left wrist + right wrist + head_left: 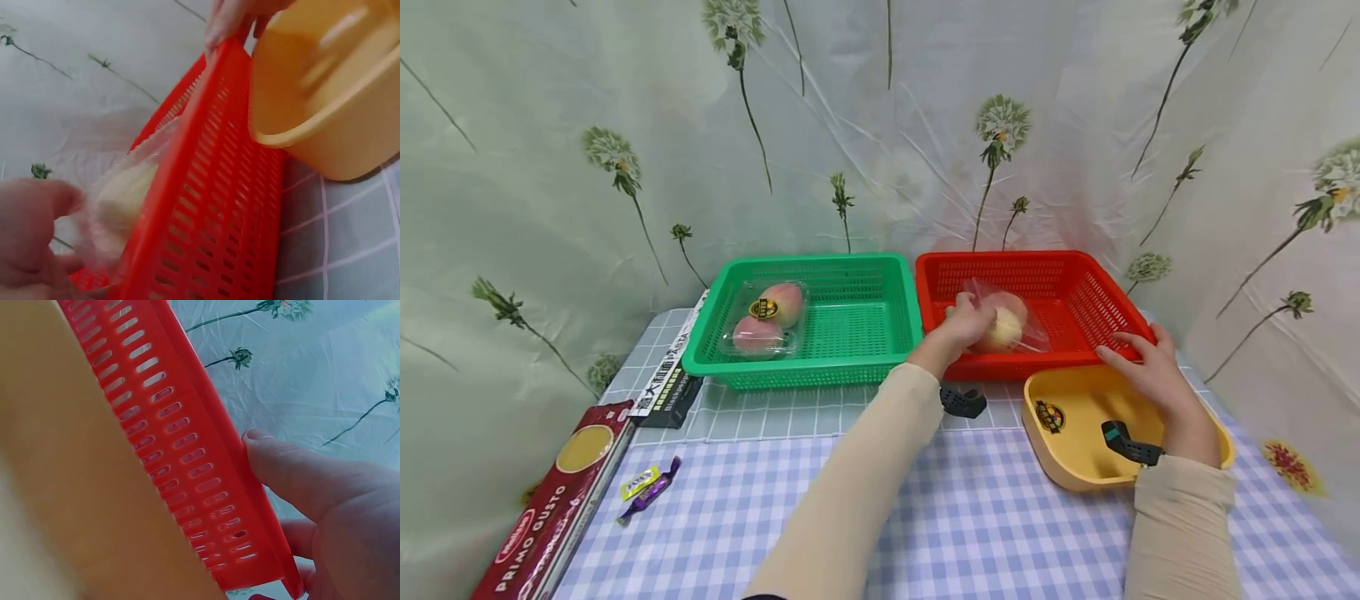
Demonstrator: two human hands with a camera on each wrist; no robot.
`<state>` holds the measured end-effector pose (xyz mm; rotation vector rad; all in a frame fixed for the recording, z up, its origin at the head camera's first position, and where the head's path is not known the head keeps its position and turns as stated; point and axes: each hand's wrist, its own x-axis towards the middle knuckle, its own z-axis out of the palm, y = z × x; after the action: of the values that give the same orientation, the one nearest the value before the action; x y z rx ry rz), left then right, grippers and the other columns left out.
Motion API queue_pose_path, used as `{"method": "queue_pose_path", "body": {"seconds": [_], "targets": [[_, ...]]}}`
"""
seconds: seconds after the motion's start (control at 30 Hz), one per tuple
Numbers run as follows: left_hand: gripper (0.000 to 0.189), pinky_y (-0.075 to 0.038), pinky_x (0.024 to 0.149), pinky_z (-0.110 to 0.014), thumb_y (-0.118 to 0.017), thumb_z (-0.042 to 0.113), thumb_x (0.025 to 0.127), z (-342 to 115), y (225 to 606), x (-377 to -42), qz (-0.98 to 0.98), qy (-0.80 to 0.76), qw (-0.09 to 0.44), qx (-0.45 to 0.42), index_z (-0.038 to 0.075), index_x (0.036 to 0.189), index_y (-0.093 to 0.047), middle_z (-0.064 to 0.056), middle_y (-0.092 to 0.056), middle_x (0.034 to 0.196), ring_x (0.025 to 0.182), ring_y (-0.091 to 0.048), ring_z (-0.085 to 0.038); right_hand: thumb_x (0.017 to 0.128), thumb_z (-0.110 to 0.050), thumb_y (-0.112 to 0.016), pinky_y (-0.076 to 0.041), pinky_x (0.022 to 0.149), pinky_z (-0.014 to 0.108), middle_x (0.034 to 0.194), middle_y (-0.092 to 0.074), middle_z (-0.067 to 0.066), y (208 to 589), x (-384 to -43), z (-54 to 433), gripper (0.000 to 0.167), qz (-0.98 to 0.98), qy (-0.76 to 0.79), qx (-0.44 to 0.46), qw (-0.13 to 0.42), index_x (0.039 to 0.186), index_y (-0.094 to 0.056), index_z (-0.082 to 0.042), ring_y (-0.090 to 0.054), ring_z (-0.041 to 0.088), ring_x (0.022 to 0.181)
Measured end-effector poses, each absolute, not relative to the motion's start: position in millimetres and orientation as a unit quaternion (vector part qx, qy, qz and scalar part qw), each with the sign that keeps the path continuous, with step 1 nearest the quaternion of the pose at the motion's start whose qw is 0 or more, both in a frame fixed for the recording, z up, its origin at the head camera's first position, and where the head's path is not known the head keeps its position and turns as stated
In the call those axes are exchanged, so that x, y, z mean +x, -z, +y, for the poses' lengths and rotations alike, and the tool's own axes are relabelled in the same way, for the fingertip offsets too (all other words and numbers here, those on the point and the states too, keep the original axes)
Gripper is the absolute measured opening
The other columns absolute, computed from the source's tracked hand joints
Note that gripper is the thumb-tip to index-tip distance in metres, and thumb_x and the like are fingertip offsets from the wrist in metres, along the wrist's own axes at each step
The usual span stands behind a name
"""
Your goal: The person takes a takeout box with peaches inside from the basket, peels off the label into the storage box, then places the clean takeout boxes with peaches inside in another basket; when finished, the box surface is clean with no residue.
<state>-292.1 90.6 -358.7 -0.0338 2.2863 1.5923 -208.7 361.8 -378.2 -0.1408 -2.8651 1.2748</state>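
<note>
In the head view my left hand (964,323) is inside the red basket (1075,292), at the left side of a clear plastic bag (1003,327) with round pale yellow and pinkish fruit. The left wrist view shows the thumb and fingers (62,197) around one end of the bag, close behind the basket's rim. My right hand (1157,375) is at the basket's front right corner, above a yellow tub (1067,454). Its thumb (275,465) presses on the rim in the right wrist view, while the other fingers are partly hidden behind it.
A green basket (857,358) beside the red one holds a clear pack of pink fruit (765,321). Along the left lie a dark red Primo Gusto box (561,500), a black and white box (672,396), a yellow-wrapped sweet (640,482) and a purple-wrapped one (651,493).
</note>
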Motion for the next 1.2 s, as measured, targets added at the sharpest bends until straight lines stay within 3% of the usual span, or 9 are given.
{"method": "queue_pose_path", "body": {"seconds": [0.17, 0.3, 0.53, 0.7, 0.83, 0.97, 1.2], "targets": [[0.076, -0.052, 0.102, -0.038, -0.069, 0.024, 0.091, 96, 359, -286, 0.855, -0.485, 0.182, 0.019, 0.018, 0.155, -0.028, -0.005, -0.056, 0.131, 0.107, -0.055, -0.022, 0.101, -0.047, -0.048, -0.012, 0.108, 0.079, 0.159, 0.025, 0.032, 377, -208, 361, 0.076, -0.915, -0.401, -0.046, 0.009, 0.147, -0.032, 0.011, 0.011, 0.064, 0.143], [0.080, -0.053, 0.101, -0.036, -0.070, 0.030, 0.089, 104, 357, -279, 0.913, -0.367, 0.175, 0.032, 0.019, 0.157, -0.029, -0.006, -0.062, 0.126, 0.099, -0.059, -0.022, 0.101, -0.047, -0.048, -0.012, 0.108, 0.079, 0.159, 0.024, 0.033, 379, -208, 360, 0.074, -0.917, -0.397, -0.040, 0.013, 0.146, -0.034, 0.010, 0.009, 0.064, 0.142], [0.059, -0.057, 0.091, -0.035, -0.070, 0.034, 0.090, 107, 359, -275, 0.914, -0.361, 0.179, 0.052, 0.023, 0.145, -0.051, -0.003, -0.069, 0.116, 0.092, -0.064, -0.022, 0.101, -0.051, -0.047, -0.016, 0.107, 0.079, 0.159, 0.025, 0.032, 382, -209, 357, 0.076, -0.917, -0.396, -0.046, 0.007, 0.147, -0.035, 0.008, 0.009, 0.064, 0.142], [0.071, -0.058, 0.087, -0.034, -0.073, 0.029, 0.088, 107, 363, -277, 0.902, -0.375, 0.207, 0.054, 0.035, 0.152, -0.042, -0.003, -0.064, 0.131, 0.092, -0.061, -0.021, 0.100, -0.052, -0.047, -0.020, 0.106, 0.079, 0.159, 0.026, 0.033, 383, -209, 357, 0.077, -0.917, -0.394, -0.053, 0.002, 0.147, -0.035, 0.008, 0.007, 0.065, 0.142], [0.074, -0.057, 0.088, -0.035, -0.074, 0.028, 0.087, 107, 366, -280, 0.906, -0.366, 0.204, 0.068, 0.038, 0.152, -0.040, -0.003, -0.061, 0.137, 0.097, -0.060, -0.022, 0.100, -0.052, -0.048, -0.025, 0.105, 0.078, 0.159, 0.024, 0.033, 382, -210, 356, 0.076, -0.918, -0.393, -0.055, 0.004, 0.147, -0.036, 0.007, 0.004, 0.065, 0.141], [0.062, -0.053, 0.098, -0.037, -0.069, 0.033, 0.091, 109, 369, -282, 0.942, -0.290, 0.123, 0.115, 0.035, 0.148, -0.046, 0.002, -0.064, 0.131, 0.104, -0.059, -0.018, 0.100, -0.051, -0.049, -0.029, 0.104, 0.077, 0.159, 0.021, 0.034, 382, -210, 355, 0.075, -0.918, -0.392, -0.058, 0.008, 0.145, -0.038, 0.008, 0.001, 0.065, 0.141], [0.038, -0.056, 0.094, -0.031, -0.068, 0.033, 0.093, 108, 373, -271, 0.949, -0.219, -0.124, 0.189, 0.030, 0.131, -0.063, 0.008, -0.062, 0.126, 0.103, -0.065, -0.009, 0.100, -0.052, -0.047, -0.026, 0.104, 0.078, 0.159, 0.021, 0.035, 382, -211, 359, 0.075, -0.923, -0.381, -0.055, 0.011, 0.145, -0.038, 0.008, 0.002, 0.065, 0.141]]}}
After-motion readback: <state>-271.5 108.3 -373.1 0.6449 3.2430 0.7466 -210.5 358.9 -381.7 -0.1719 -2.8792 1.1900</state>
